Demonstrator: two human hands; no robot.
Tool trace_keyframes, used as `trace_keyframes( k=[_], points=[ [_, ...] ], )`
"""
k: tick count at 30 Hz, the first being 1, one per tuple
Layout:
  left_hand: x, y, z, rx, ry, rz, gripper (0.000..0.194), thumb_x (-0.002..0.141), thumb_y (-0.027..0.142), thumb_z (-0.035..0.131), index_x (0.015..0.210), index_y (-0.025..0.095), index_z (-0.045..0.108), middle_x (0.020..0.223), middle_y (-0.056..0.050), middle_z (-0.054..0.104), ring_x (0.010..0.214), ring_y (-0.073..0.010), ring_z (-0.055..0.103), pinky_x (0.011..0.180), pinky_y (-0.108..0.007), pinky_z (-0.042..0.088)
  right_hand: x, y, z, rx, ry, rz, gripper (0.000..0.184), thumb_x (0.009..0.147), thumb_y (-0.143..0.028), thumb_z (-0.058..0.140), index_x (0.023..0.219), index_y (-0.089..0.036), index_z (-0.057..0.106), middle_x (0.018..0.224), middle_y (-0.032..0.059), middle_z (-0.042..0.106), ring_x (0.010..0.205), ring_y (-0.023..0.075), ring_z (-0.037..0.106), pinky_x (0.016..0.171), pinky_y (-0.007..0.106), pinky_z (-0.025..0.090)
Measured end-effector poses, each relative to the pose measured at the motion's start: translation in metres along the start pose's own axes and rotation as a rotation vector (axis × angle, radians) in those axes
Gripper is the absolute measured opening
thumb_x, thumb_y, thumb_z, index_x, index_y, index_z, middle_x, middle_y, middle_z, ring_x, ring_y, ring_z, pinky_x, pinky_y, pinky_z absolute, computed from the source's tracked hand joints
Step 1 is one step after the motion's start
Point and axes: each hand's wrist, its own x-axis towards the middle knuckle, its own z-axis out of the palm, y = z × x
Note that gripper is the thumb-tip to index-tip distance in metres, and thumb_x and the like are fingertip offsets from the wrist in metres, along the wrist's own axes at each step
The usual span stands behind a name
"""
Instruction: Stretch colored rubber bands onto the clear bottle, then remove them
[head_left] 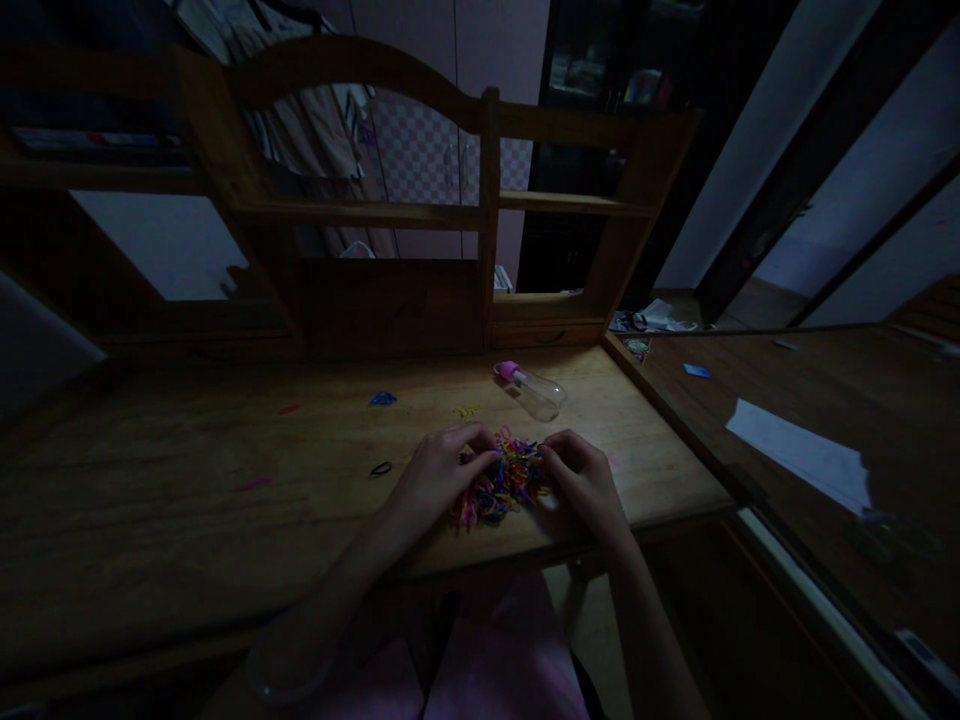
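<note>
A heap of small, many-coloured rubber bands [501, 485] lies on the wooden desk [225, 520] near its front edge. My left hand [439, 470] rests on the left side of the heap with curled fingers that pinch at the bands. My right hand [581, 478] is at the right side of the heap, fingers bent and closed on a few bands. A clear plastic tube with a pink cap [529, 389] lies on its side just behind the heap.
Loose bands lie scattered on the desk: a blue one [382, 399], a black one [381, 468], a yellow one [466, 411], a red one [288, 408]. A wooden shelf unit [390, 220] stands behind. A white paper [799, 452] lies on the surface at right.
</note>
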Motion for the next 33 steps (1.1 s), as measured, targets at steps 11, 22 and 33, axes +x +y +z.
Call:
trace_keyframes(
  k=[11,22,33],
  points=[
    [-0.006,0.003,0.0,-0.102,-0.023,-0.008,0.015,0.086,0.03,0.06,0.096,0.024,0.07,0.095,-0.001,0.073,0.088,-0.0194,0.067,0.079,-0.029,0.052,0.0,0.0,0.0,-0.003,-0.002,-0.003,0.02,0.087,-0.039,0.058,0.084,-0.02,0.062,0.074,0.0011,0.065,0.068,0.0167,0.061,0.059,0.025,0.047],
    [0.0,-0.015,0.019,0.171,-0.12,0.136,0.03,0.086,0.019,0.06,0.113,0.027,0.067,0.113,-0.005,0.067,0.108,-0.0236,0.058,0.097,-0.039,0.045,0.001,0.002,-0.001,0.008,-0.001,-0.005,0.021,0.087,-0.04,0.059,0.084,-0.02,0.061,0.073,0.0011,0.064,0.066,0.0164,0.061,0.059,0.025,0.047],
    [0.003,-0.013,0.018,0.246,-0.139,0.137,0.012,0.088,0.022,0.059,0.094,0.022,0.069,0.098,-0.005,0.066,0.099,-0.0237,0.057,0.088,-0.037,0.046,0.0,0.004,0.0,-0.018,-0.005,-0.017,0.017,0.088,-0.037,0.058,0.084,-0.02,0.061,0.073,-0.0001,0.063,0.066,0.0154,0.059,0.058,0.024,0.045]
  ],
)
